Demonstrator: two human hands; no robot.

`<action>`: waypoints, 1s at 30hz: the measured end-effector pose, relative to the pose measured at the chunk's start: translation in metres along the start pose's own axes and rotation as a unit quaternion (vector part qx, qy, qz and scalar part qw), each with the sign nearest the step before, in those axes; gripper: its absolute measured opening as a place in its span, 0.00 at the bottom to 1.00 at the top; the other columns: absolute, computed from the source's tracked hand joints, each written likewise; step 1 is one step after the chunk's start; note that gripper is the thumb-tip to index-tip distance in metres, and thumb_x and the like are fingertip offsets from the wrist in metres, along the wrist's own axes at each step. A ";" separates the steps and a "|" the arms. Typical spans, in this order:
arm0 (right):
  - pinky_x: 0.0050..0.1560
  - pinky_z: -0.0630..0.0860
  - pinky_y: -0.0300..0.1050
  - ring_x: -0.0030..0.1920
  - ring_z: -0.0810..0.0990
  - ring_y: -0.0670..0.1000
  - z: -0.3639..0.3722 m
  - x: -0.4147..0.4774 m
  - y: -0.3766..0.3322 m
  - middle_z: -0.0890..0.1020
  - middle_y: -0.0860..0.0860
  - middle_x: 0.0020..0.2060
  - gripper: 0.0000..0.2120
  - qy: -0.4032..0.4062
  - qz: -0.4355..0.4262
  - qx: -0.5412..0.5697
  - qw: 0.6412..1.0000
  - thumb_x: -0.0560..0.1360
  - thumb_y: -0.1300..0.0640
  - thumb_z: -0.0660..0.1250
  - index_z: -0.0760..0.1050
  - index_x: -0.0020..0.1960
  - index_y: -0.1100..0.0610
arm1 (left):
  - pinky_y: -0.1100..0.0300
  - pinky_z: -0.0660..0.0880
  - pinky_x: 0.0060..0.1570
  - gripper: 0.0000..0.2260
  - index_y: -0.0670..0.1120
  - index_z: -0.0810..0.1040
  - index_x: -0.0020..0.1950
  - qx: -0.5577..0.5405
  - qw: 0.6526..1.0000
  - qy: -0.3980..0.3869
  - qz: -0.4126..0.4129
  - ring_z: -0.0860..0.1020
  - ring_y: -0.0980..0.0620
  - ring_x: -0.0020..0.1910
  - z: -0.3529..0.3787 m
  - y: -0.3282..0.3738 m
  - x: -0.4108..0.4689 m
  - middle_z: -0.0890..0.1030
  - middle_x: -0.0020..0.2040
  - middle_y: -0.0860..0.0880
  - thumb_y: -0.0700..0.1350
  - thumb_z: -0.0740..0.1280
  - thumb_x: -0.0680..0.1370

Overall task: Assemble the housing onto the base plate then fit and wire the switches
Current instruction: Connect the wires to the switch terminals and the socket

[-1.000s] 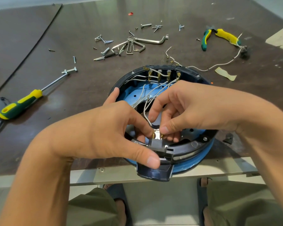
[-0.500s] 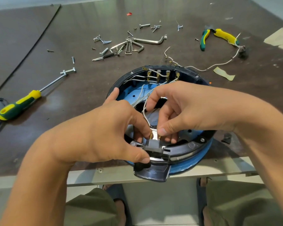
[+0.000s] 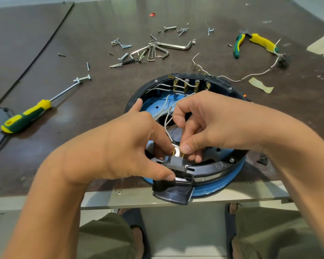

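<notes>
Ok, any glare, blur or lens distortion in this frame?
Head view: wide-angle bend curves the table edge; soft glare streaks the far tabletop; hands and switch are sharp; the screwdriver casts a soft shadow.

Single head-mounted wide-angle view, no second camera to overlap with. It looks forward and steeply down from above the near edge of the counter (image 3: 45, 156), facing away from the person. Close range: left hand (image 3: 123, 152) and right hand (image 3: 213, 124) fill mid-frame, forearms enter from the bottom corners. The lap shows at the bottom and the counter's far part at the top, with straight edges bowed by the lens.
</notes>
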State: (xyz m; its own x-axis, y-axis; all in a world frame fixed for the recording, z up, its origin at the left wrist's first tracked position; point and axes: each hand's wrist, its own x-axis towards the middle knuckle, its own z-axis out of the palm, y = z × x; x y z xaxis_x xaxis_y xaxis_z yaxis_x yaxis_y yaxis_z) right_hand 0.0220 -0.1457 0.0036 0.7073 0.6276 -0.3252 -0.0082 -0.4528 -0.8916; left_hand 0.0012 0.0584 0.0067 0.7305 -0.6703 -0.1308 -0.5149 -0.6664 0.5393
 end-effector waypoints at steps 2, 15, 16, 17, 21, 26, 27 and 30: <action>0.36 0.82 0.47 0.32 0.82 0.59 -0.001 0.000 0.001 0.84 0.62 0.34 0.15 -0.008 0.009 -0.001 1.000 0.72 0.73 0.72 0.69 0.48 0.59 | 0.47 0.34 0.77 0.21 0.58 0.84 0.46 0.004 1.000 -0.003 -0.004 0.80 0.64 0.44 0.000 0.000 0.000 0.81 0.41 0.63 0.69 0.66 0.62; 0.31 0.74 0.32 0.30 0.80 0.42 -0.011 -0.012 -0.006 0.85 0.46 0.32 0.10 -0.023 0.020 -0.202 0.979 0.77 0.53 0.70 0.82 0.38 0.53 | 0.47 0.34 0.76 0.14 0.64 0.80 0.43 0.007 1.000 0.002 0.004 0.80 0.66 0.44 0.000 0.001 -0.002 0.80 0.41 0.65 0.68 0.67 0.63; 0.32 0.74 0.32 0.30 0.80 0.42 -0.011 -0.013 -0.006 0.85 0.46 0.32 0.09 -0.037 0.016 -0.210 0.977 0.77 0.53 0.70 0.82 0.38 0.52 | 0.47 0.34 0.76 0.14 0.63 0.80 0.43 0.006 1.000 0.003 0.005 0.80 0.66 0.44 0.000 0.000 -0.002 0.81 0.41 0.65 0.68 0.67 0.63; 0.33 0.74 0.33 0.31 0.80 0.41 -0.010 -0.012 -0.005 0.84 0.45 0.32 0.10 -0.042 0.007 -0.218 0.975 0.77 0.53 0.70 0.82 0.38 0.51 | 0.47 0.34 0.77 0.14 0.63 0.80 0.43 0.004 1.000 0.006 0.006 0.80 0.66 0.44 0.000 0.000 -0.002 0.80 0.41 0.65 0.68 0.67 0.63; 0.36 0.72 0.34 0.33 0.79 0.41 -0.008 -0.006 -0.002 0.81 0.40 0.29 0.08 -0.019 -0.074 -0.299 0.951 0.76 0.53 0.72 0.82 0.38 0.48 | 0.50 0.34 0.77 0.18 0.59 0.84 0.46 -0.002 1.000 0.010 0.002 0.80 0.65 0.44 0.000 -0.001 -0.003 0.81 0.40 0.64 0.67 0.67 0.63; 0.35 0.65 0.30 0.32 0.75 0.39 -0.009 -0.003 0.003 0.75 0.38 0.26 0.04 -0.017 -0.171 -0.330 0.928 0.75 0.57 0.73 0.84 0.42 0.51 | 0.49 0.34 0.77 0.16 0.60 0.83 0.45 -0.009 1.000 0.002 -0.008 0.80 0.66 0.44 0.000 0.001 -0.002 0.80 0.39 0.67 0.66 0.69 0.63; 0.35 0.65 0.30 0.32 0.74 0.38 -0.008 -0.003 0.004 0.73 0.38 0.25 0.04 -0.017 -0.186 -0.334 0.924 0.75 0.58 0.73 0.84 0.42 0.52 | 0.49 0.34 0.77 0.15 0.61 0.82 0.45 -0.009 1.000 0.002 -0.012 0.79 0.66 0.44 0.000 0.002 -0.002 0.80 0.39 0.66 0.65 0.70 0.63; 0.35 0.64 0.29 0.31 0.73 0.38 -0.008 -0.002 0.004 0.72 0.37 0.24 0.04 -0.019 -0.206 -0.332 0.920 0.74 0.59 0.73 0.84 0.41 0.52 | 0.52 0.33 0.76 0.14 0.59 0.83 0.46 -0.008 1.000 -0.002 -0.018 0.80 0.65 0.44 0.000 0.003 -0.002 0.80 0.38 0.64 0.62 0.71 0.64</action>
State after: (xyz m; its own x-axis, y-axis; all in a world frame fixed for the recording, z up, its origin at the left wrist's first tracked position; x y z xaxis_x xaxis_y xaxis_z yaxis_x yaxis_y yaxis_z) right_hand 0.0258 -0.1541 0.0030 0.5282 0.8488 -0.0249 0.6983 -0.4509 -0.5559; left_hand -0.0014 0.0581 0.0085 0.7470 -0.6469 -0.1533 -0.4808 -0.6849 0.5474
